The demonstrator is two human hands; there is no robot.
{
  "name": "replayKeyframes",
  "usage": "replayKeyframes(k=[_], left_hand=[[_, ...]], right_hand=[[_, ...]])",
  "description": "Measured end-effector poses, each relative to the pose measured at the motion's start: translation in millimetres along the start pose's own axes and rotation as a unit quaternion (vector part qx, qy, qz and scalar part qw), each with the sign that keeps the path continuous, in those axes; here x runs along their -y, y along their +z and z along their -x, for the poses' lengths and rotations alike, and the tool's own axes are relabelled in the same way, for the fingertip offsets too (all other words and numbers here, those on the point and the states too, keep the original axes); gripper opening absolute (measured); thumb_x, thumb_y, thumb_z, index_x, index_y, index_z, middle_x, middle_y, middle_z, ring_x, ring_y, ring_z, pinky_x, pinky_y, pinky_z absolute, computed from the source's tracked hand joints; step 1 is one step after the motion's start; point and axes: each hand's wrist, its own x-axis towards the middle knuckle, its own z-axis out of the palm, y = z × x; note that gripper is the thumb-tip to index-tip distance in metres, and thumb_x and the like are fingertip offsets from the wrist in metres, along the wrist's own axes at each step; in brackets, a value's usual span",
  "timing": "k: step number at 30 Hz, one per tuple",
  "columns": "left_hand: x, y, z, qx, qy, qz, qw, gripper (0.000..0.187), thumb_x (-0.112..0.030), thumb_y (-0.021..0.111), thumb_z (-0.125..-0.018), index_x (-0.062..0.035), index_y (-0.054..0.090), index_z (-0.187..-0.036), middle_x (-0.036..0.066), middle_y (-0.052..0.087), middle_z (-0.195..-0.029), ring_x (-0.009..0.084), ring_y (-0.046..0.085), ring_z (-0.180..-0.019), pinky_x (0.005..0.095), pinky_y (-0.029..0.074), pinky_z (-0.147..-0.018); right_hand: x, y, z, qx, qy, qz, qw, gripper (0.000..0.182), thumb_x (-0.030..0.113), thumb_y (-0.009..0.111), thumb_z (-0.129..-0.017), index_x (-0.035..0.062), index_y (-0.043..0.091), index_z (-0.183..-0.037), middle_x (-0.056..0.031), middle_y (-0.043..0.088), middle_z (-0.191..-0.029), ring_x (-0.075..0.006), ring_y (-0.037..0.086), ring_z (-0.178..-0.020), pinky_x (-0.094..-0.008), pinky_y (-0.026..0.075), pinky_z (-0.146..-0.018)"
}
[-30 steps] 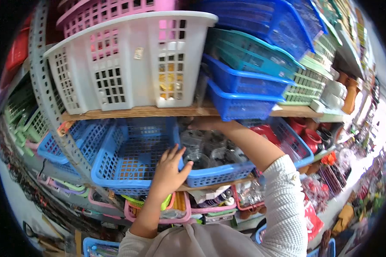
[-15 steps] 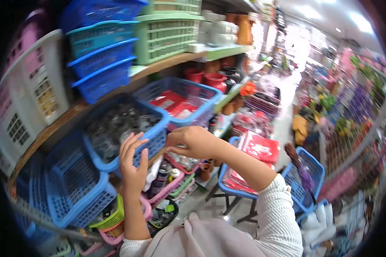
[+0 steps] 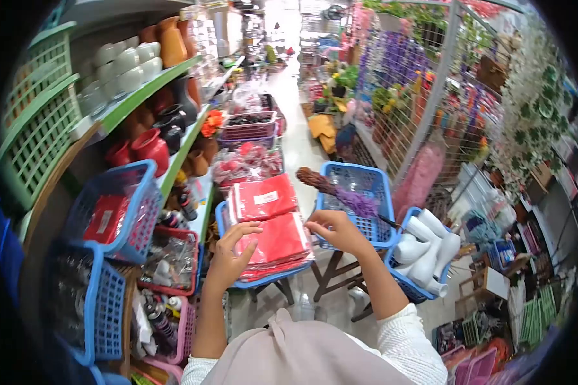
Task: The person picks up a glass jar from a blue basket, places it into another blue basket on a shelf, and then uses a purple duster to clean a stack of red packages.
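Note:
In the head view my left hand (image 3: 233, 255) is over the left side of a pile of red packets in clear plastic (image 3: 276, 237), fingers spread and nothing in them. My right hand (image 3: 339, 230) hovers at the pile's right edge, its fingers loosely bent and apart, also holding nothing. The packets fill a blue basket (image 3: 281, 274) on a dark-legged stand. To the right, a blue basket (image 3: 356, 170) carries a bundle of brown stems with purple tips (image 3: 347, 197).
White vases (image 3: 424, 251) lie in another blue basket on the right. Baskets (image 3: 112, 301), (image 3: 125, 199) line the left shelf, with red pots (image 3: 151, 151) above. A wire rack (image 3: 424, 109) of artificial flowers borders the aisle (image 3: 293, 122).
The view has swung right, from the shelf baskets to the red packets. Both hands have moved from beside the basket of clear plastic items to over and beside the packet pile.

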Motion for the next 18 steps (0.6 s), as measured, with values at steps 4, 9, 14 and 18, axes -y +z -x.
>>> replayKeyframes(k=[4,9,14,18], left_hand=[[27,55,-39,0.033,-0.031,0.044,0.998,0.021,-0.006,0.060,-0.087,-0.0012,0.064,-0.107,0.013,0.064,-0.111,0.0245,0.059,-0.110,0.0346,0.042,-0.098],[63,141,-84,0.073,-0.055,0.111,0.990,0.021,-0.010,0.059,-0.089,-0.0004,0.064,-0.107,0.013,0.065,-0.110,0.0236,0.059,-0.109,0.0343,0.042,-0.097],[114,237,-114,0.131,-0.071,0.131,0.980,0.022,-0.014,0.060,-0.090,-0.0009,0.065,-0.107,0.013,0.066,-0.108,0.0229,0.060,-0.106,0.0339,0.045,-0.093],[141,294,-131,0.199,-0.008,0.077,0.977,0.021,-0.015,0.061,-0.088,-0.0010,0.066,-0.103,0.014,0.066,-0.104,0.0272,0.061,-0.103,0.0360,0.046,-0.092]], right_hand=[[-87,-51,34,-0.148,0.130,0.005,0.980,0.022,0.022,0.065,-0.088,0.0000,0.066,-0.087,-0.0125,0.067,-0.077,-0.0222,0.065,-0.065,-0.0330,0.050,-0.063],[-191,-96,63,-0.298,0.160,0.337,0.879,0.014,0.015,0.062,-0.082,0.0066,0.064,-0.092,-0.0099,0.065,-0.087,-0.0284,0.062,-0.085,-0.0421,0.047,-0.073],[-258,-100,79,-0.211,0.227,0.393,0.866,0.026,0.015,0.064,-0.076,0.0126,0.064,-0.102,-0.0089,0.064,-0.099,-0.0302,0.056,-0.099,-0.0475,0.041,-0.082],[-279,-101,81,-0.121,0.179,0.358,0.908,0.027,0.018,0.069,-0.075,0.0114,0.062,-0.100,-0.0079,0.063,-0.094,-0.0280,0.060,-0.094,-0.0474,0.041,-0.080]])
